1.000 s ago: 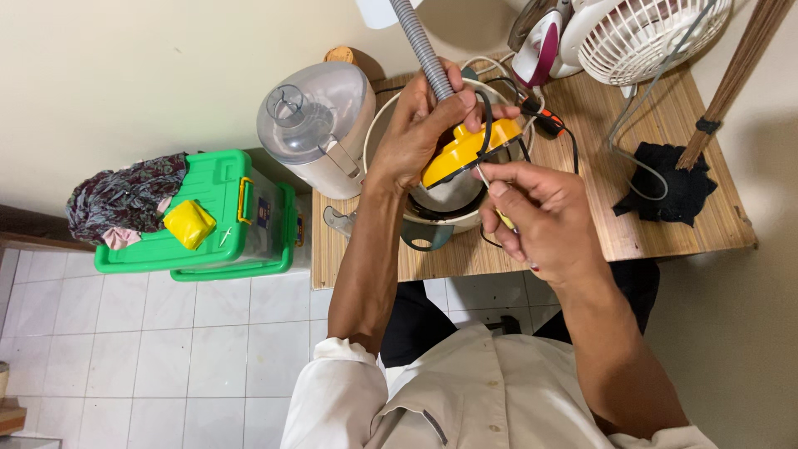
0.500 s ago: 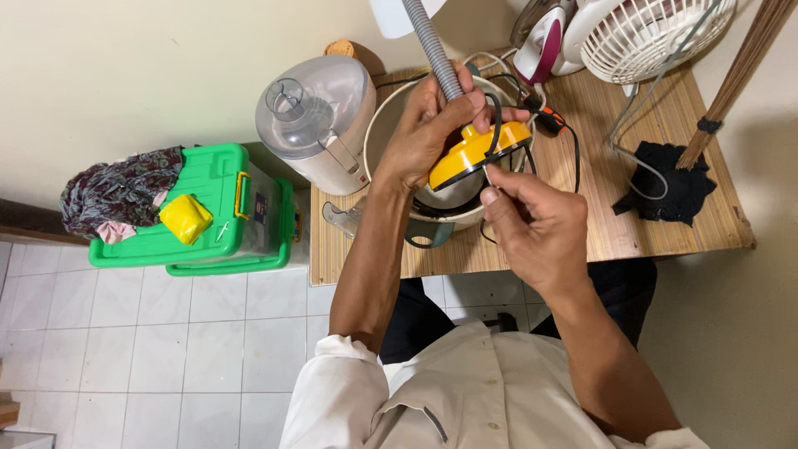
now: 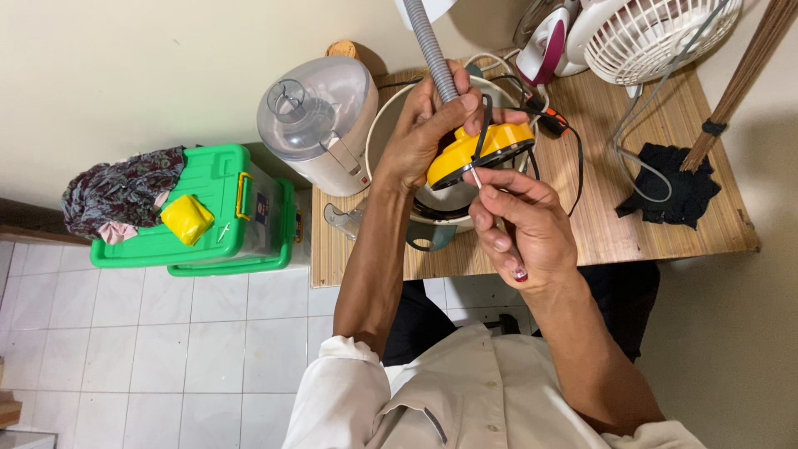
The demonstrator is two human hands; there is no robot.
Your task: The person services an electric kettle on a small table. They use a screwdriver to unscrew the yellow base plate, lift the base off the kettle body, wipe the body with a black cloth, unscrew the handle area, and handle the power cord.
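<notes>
Over wooden desk [image 3: 665, 224], left hand [image 3: 424, 133] clamps yellow part [image 3: 478, 154]; right hand [image 3: 519, 224] just below pinches thin tool [image 3: 475, 176] against its rim.

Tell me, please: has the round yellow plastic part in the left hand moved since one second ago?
Yes. The round yellow plastic part has tilted and shifted slightly toward the white fan, judged against the grey ribbed hose.

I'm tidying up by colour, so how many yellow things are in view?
2. A yellow round part is held over the table in the left hand, by the right hand. A yellow packet lies on the green box. Others may be hidden.
</notes>
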